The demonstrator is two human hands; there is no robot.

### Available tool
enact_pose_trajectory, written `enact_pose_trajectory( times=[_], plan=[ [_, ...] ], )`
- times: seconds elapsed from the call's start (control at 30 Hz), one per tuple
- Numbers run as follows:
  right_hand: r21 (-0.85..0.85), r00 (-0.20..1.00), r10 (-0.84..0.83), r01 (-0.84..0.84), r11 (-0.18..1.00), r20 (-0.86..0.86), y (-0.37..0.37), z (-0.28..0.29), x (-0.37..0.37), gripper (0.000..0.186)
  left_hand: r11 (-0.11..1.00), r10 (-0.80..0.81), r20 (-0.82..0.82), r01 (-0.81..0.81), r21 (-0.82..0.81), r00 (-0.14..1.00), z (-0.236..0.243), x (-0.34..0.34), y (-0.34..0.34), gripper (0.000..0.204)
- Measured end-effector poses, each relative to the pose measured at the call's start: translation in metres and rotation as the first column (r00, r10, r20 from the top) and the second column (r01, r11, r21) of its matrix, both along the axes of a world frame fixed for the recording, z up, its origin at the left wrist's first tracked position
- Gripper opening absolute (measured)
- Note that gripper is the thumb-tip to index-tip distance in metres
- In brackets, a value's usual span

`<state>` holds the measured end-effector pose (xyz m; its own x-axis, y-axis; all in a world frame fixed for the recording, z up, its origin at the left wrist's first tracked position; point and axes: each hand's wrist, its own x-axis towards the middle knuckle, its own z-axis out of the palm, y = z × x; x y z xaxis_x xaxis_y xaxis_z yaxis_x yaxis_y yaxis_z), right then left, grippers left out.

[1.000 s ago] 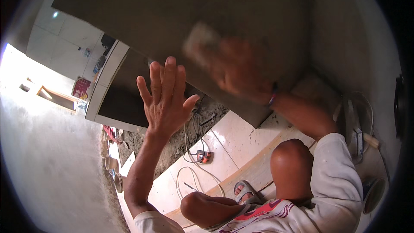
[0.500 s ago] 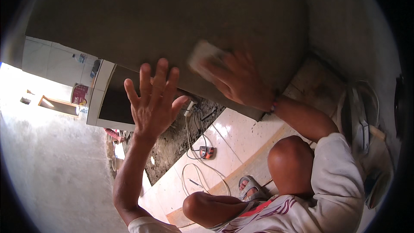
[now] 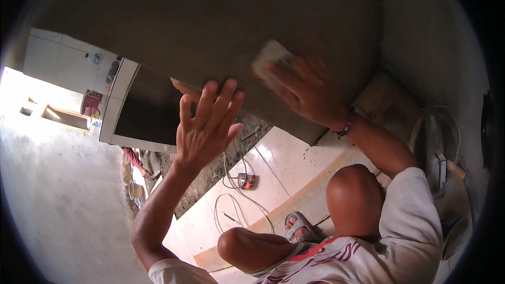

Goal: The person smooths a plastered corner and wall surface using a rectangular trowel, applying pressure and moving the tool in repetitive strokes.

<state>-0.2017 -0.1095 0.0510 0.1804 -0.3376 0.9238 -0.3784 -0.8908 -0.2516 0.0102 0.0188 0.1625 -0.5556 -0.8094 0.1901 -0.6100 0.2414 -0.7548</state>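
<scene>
A broad dark grey plastered surface point(image 3: 221, 16) fills the upper part of the view. My right hand point(image 3: 315, 94) grips a pale, flat rectangular block point(image 3: 272, 62) against it; whether this is sponge or something harder, I cannot tell. My left hand point(image 3: 205, 126) is open, its fingers stretched out and slightly spread. Its fingertips overlap the lower edge of the grey surface; whether they touch it is unclear. Just behind those fingers, a skin-coloured shape point(image 3: 181, 87) shows below the edge, mostly hidden.
An orange-and-black tape measure point(image 3: 246, 181) lies on the pale tiles point(image 3: 268, 179), near a looped cable point(image 3: 216, 215). Rough soil or rubble borders the tiles. At right stands a round basin point(image 3: 455, 126) with a wooden-handled tool point(image 3: 442, 168). Another person's reddish sleeve point(image 3: 135, 162) shows at left.
My right hand and the block have shifted right and slightly up across the grey surface. My left hand has moved right, fingers still stretched. The view has shifted slightly.
</scene>
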Motion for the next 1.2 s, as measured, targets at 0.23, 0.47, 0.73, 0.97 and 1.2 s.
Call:
enact_pose_trajectory(
  times=[0.23,0.47,0.73,0.97,1.2],
  plan=[
    [0.055,0.991,-0.032,0.025,0.998,0.132,-0.021,0.036,-0.005,0.053,0.999,-0.008,0.005,0.008,0.052,1.000,-0.021,-0.001,-0.002,0.079],
    [-0.109,1.000,0.025,-0.025,0.994,-0.006,-0.005,0.004,0.000,0.058,0.996,0.010,0.009,-0.011,0.087,1.000,-0.014,-0.005,0.009,0.077],
    [-0.009,0.996,-0.074,0.074,0.997,0.040,-0.006,0.072,0.009,0.057,0.988,0.095,0.003,-0.095,0.119,0.995,-0.010,-0.007,0.024,0.077],
    [-0.044,0.986,0.033,-0.041,0.998,-0.165,0.013,-0.030,0.009,0.062,0.985,0.098,-0.019,-0.095,0.142,0.995,-0.008,-0.006,0.029,0.076],
    [0.107,0.962,-0.009,-0.020,0.994,0.272,-0.042,-0.022,-0.016,0.046,0.992,0.060,-0.023,-0.057,0.110,0.998,-0.013,-0.004,0.020,0.081]
  ],
)
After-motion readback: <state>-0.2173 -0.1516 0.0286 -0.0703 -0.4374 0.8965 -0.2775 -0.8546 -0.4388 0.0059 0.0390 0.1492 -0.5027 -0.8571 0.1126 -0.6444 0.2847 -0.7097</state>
